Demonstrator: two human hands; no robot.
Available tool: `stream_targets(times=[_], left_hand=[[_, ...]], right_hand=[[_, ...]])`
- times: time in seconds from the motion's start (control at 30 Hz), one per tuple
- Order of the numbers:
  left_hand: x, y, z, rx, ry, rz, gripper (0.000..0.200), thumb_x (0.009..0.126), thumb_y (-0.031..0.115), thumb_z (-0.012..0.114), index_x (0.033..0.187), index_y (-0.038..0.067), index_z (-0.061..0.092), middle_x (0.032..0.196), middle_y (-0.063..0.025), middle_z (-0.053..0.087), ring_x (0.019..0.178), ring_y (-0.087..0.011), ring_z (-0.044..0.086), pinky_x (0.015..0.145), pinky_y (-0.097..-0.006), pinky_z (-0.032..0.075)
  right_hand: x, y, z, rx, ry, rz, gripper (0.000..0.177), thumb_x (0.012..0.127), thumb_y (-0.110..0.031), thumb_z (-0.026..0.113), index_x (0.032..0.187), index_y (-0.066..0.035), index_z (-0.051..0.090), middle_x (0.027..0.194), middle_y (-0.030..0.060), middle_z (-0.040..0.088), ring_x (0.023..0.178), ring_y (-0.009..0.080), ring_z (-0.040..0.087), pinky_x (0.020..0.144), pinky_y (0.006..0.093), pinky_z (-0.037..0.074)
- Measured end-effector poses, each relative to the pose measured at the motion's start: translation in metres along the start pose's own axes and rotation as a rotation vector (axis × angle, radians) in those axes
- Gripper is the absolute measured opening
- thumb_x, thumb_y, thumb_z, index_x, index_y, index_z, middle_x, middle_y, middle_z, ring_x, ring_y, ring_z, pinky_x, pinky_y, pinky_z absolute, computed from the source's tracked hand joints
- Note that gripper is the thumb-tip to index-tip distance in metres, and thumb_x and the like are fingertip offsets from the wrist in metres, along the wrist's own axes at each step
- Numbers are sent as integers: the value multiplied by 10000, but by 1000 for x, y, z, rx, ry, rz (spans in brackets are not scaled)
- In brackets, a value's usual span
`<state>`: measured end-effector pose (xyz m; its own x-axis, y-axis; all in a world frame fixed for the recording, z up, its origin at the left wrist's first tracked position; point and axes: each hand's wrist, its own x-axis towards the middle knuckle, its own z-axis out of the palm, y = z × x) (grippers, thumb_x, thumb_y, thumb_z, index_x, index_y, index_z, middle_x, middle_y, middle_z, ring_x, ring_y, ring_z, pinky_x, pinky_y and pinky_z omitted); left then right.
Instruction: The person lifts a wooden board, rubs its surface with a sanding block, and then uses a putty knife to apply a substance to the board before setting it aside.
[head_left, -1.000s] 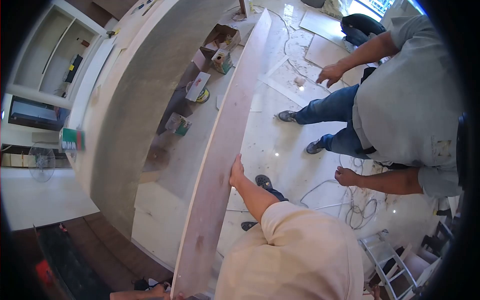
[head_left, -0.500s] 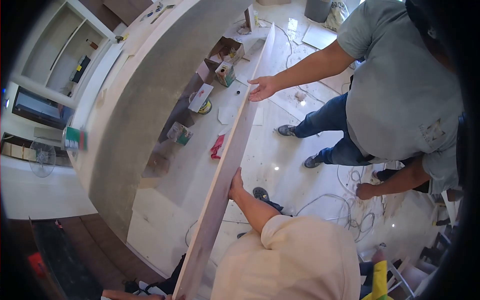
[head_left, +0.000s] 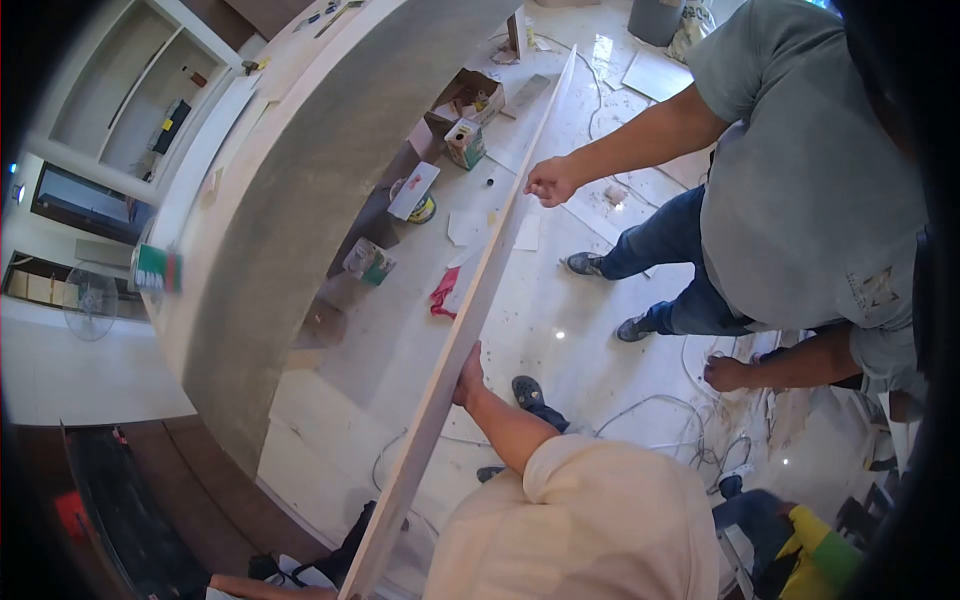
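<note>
A long, pale wooden board (head_left: pixel 490 277) runs diagonally through the middle of the view, its narrow edge turned mostly up towards me. My right hand (head_left: pixel 468 378) holds it near mid-length, the thumb along its side and the fingers hidden behind it. Higher along the board, a co-worker's hand (head_left: pixel 550 182) is at its edge with the fingers drawn together. At the bottom left, another person's forearm (head_left: pixel 265 588) reaches towards the near end, where the hand is mostly cut off. My left hand is out of view.
A curved grey counter (head_left: pixel 300 170) stands left of the board, with a green-labelled can (head_left: pixel 157 269) on its top. Paint cans (head_left: pixel 368 262), a box (head_left: pixel 470 97) and a red cloth (head_left: pixel 444 293) lie under or beside it. Cables (head_left: pixel 650 400) cross the floor near a co-worker's shoes (head_left: pixel 584 263).
The board has tilted, so less of its broad face shows. The co-worker's hand has gone from open-palmed to closed at the edge. Someone in yellow and green shows more at bottom right.
</note>
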<state>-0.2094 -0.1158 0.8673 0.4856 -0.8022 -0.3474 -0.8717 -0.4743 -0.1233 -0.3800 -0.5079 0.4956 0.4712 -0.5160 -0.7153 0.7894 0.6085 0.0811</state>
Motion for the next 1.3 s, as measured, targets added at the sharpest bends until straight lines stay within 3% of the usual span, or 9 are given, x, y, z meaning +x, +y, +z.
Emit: stream_targets(times=[0.2,0.33,0.43,0.5,0.77,0.97,1.07,1.2,1.3], left_hand=[[-13,9,-32,-600,200,-448,233,796,148,666,912,-48,618,840,-142,623,733,-257,558,680,-375,466],[-34,-6,0,-814,514,-488,379,846,218,584,1097,-63,541,1042,-174,569,926,-279,528,805,-410,435],[-21,-57,91,-1098,734,-753,421,900,320,537,965,-95,559,717,-132,590,636,-248,578,628,-335,470],[4,-52,127,-812,1253,-483,505,929,415,473,955,-86,527,778,-89,539,687,-199,523,655,-306,444],[55,-32,70,-1033,1217,-678,396,889,375,588,840,-17,583,777,-38,571,706,-119,502,654,-271,428],[62,-95,122,-1068,1199,-732,369,852,354,644,824,-12,609,764,-51,607,686,-136,520,651,-290,439],[64,-110,148,-943,1008,-942,431,812,396,669,789,-29,604,746,-114,612,685,-187,541,662,-340,439],[88,-133,178,-1002,708,-1054,463,818,424,640,840,-38,618,784,-164,630,708,-263,571,695,-382,445],[113,-144,197,-996,594,-1139,464,830,408,612,905,-49,627,867,-202,640,774,-313,595,740,-397,456]], right_hand=[[23,9,17,89,-225,-22,786,862,-706,246,1390,-128,315,1377,98,396,1230,312,408,1009,531,338],[-10,4,40,48,-47,15,796,859,-712,236,1397,-130,310,1405,88,368,1264,312,366,1039,509,305],[-15,2,45,8,-73,24,805,863,-705,238,1407,-114,296,1441,82,326,1284,306,341,1060,481,281],[-6,1,38,-8,-90,-14,807,867,-696,244,1412,-103,290,1458,75,304,1294,299,329,1071,456,267],[-20,14,20,-101,154,-190,733,899,-621,270,1411,-97,294,1457,69,308,1312,265,312,1091,408,238],[-18,45,-19,-287,250,-230,660,924,-561,263,1339,-57,361,1384,124,366,1270,292,360,1049,416,284],[-1,53,-47,-637,373,-235,661,928,-556,260,1261,-13,436,1304,175,434,1217,312,418,1006,416,333],[18,48,-79,-1707,510,-276,696,933,-550,256,1157,47,535,1197,243,524,1147,339,497,949,416,398],[20,18,-82,-1965,572,-313,706,919,-556,315,1033,82,593,1074,238,605,1085,336,551,870,422,450]])
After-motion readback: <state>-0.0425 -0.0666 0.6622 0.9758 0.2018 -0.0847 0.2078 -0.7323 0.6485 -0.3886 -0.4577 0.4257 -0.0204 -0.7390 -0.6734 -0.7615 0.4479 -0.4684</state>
